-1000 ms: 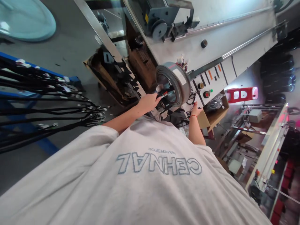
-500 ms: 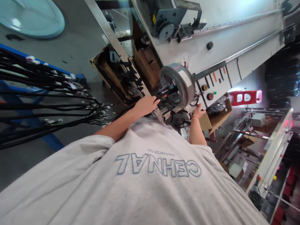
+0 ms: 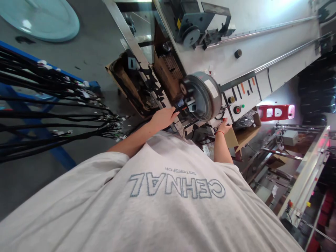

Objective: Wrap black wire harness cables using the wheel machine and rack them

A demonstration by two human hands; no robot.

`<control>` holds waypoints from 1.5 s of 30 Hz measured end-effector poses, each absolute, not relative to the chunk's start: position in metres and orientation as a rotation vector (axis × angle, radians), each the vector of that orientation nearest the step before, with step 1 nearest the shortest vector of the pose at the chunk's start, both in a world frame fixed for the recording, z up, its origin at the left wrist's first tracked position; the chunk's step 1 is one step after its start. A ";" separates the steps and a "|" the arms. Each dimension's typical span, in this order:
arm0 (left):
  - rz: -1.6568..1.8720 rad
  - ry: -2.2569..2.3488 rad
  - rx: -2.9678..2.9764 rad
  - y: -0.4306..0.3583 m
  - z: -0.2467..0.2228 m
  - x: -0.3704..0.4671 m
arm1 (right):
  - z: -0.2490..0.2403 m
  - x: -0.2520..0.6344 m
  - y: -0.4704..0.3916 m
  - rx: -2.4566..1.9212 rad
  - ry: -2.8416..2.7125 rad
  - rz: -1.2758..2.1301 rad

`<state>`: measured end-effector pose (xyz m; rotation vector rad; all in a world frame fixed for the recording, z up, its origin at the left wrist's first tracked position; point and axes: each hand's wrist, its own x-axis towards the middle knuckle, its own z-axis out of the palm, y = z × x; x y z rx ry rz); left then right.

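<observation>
My left hand (image 3: 163, 118) is closed around a black cable (image 3: 179, 109) at the near left side of a round grey taping head (image 3: 214, 99). The cable leads from my fingertips into the opening of the head, where its path is hard to make out. Inside that opening a small brown ring (image 3: 183, 88) shows. On the head's right side my right hand (image 3: 223, 126) has its fingers bent close to the white bench top, beside thin black wires (image 3: 223, 111). Its fingertips are small and blurred, so what they grip cannot be made out.
Control buttons, one a red button (image 3: 237, 110), sit right of the head. An open cardboard box (image 3: 246, 134) stands beyond my right hand. Bundles of black cables (image 3: 52, 117) hang over a blue rack at left. Another machine unit (image 3: 191, 35) stands farther along the bench.
The inside of the taping head looks different: the brown ring now shows at its left, and its opening appears turned. Both hands stay nearly in place. The whole view has shifted slightly.
</observation>
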<state>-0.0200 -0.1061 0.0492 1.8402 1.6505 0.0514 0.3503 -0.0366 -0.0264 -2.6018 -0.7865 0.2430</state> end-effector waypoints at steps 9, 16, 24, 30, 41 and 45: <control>0.247 1.538 1.755 -0.116 0.032 -0.042 | -0.019 0.344 -0.038 -2.622 -0.787 0.283; 0.296 1.497 1.581 -0.151 0.015 -0.071 | -0.019 0.344 -0.039 -2.576 -0.782 0.285; 0.527 1.485 1.530 -0.136 0.014 -0.051 | -0.022 0.346 -0.038 -2.498 -0.720 0.268; 0.608 1.486 1.528 -0.129 0.011 -0.036 | -0.021 0.344 -0.039 -2.440 -0.694 0.277; 0.593 1.468 1.525 -0.126 0.004 -0.028 | -0.019 0.341 -0.040 -2.452 -0.682 0.268; 0.592 1.491 1.556 -0.123 0.006 -0.032 | -0.017 0.339 -0.041 -2.458 -0.689 0.269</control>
